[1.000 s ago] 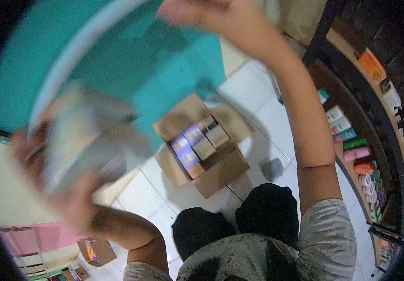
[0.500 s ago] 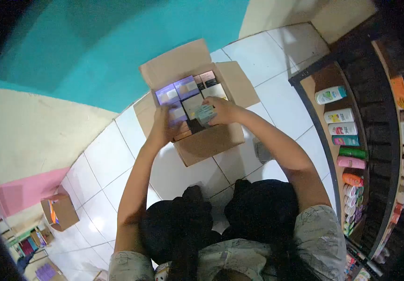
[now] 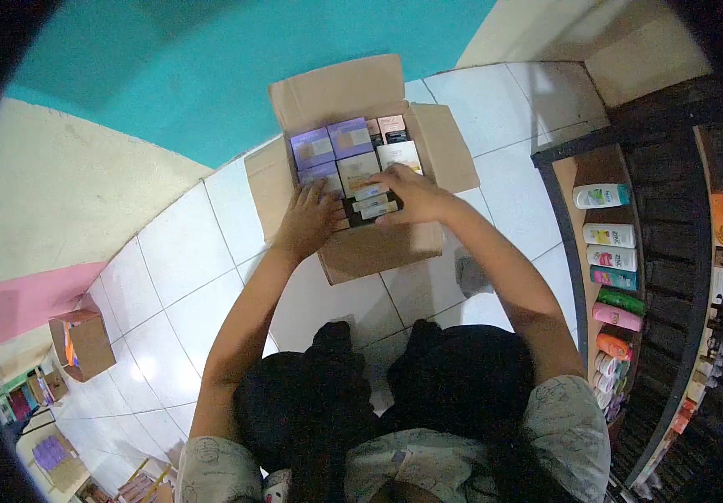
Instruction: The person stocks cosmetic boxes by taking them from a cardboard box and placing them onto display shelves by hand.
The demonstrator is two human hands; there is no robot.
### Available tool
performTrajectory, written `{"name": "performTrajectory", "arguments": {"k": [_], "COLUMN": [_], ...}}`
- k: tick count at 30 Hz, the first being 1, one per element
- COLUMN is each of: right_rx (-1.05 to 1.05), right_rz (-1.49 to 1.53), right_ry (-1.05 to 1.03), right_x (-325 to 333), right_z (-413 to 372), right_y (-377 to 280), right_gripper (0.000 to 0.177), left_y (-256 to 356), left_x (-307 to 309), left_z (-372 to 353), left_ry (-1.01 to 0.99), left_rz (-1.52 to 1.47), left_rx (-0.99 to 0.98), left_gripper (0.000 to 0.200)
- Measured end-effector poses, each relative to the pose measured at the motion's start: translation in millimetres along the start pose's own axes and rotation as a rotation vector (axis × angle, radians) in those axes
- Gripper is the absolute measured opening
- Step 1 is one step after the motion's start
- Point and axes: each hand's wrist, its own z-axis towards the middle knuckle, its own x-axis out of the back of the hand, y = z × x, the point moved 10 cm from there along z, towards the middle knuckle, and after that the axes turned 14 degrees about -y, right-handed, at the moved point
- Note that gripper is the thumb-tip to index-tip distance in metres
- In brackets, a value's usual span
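Note:
An open cardboard box [image 3: 378, 260] stands on the floor, packed with small product boxes. Purple boxes [image 3: 349, 137] fill its left and upper part. A larger pale box [image 3: 358, 172] sits in the middle, with a white-and-yellow box [image 3: 400, 156] to its right. My right hand [image 3: 416, 197] grips small pale boxes [image 3: 371, 203] near the front of the carton, thumb on one side and fingers on the other. My left hand [image 3: 307, 220] lies with outstretched fingers over the left front contents, touching a purple box; what is under its palm is hidden.
To the right, a dark-framed shelf [image 3: 567, 235] holds a row of bottles [image 3: 609, 257]. Another cardboard box [image 3: 85, 348] stands by the wall at left. White tiles [image 3: 177, 277] cover the floor. My bent knees [image 3: 303, 402] are close in front of the carton.
My right hand has lowered the small pale boxes into the front of the carton. The left hand has shifted inward over the contents. The camera view has tilted slightly.

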Motion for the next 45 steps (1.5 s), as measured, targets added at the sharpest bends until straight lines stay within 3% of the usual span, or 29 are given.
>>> {"name": "performTrajectory", "arguments": {"k": [5, 8, 11, 17, 23, 25, 26, 28, 32, 37, 40, 45], "right_rx": [-0.151, -0.157, -0.223, -0.319, -0.347, -0.088, 0.044, -0.081, -0.346, -0.343, -0.354, -0.372], "right_rz": [0.189, 0.043, 0.098, 0.286, -0.107, -0.284, -0.372, -0.235, 0.149, 0.064, 0.060, 0.122], "right_ry": [0.054, 0.024, 0.024, -0.081, -0.212, -0.296, -0.336, -0.297, -0.257, -0.126, -0.052, -0.088], "right_x": [8, -20, -39, -20, -49, -56, -60, -53, -50, -43, -41, -47], "right_z": [-2, 10, 18, 13, 39, 53, 54, 51, 35, 32, 28, 28], "right_y": [30, 43, 49, 45, 37, 37, 33, 51, 51, 33, 34, 41], "right_gripper": [0.048, 0.039, 0.031, 0.033, 0.030, 0.027, 0.026, 0.024, 0.024, 0.028, 0.028, 0.028], "left_y": [16, 19, 22, 22, 18, 19, 15, 16, 16, 15, 17, 6], "left_x": [8, 0, -11, -6, -3, 1, -4, -11, -18, -4, 3, 21], "left_z": [7, 12, 16, 16, 35, 39, 45, 51, 53, 50, 42, 5], "left_ry": [-0.005, -0.050, -0.083, -0.088, -0.176, -0.299, -0.193, 0.019, -0.062, -0.179, -0.158, 0.087], "left_rz": [0.013, 0.048, 0.083, 0.151, 0.330, 0.275, 0.348, 0.484, 0.323, 0.164, 0.218, 0.098], "left_rx": [-0.071, -0.105, -0.116, -0.058, -0.073, -0.099, -0.111, -0.130, -0.088, -0.115, -0.054, 0.027], "left_gripper": [0.057, 0.063, 0.068, 0.071, 0.063, 0.062, 0.064, 0.069, 0.072, 0.070, 0.066, 0.057]}}
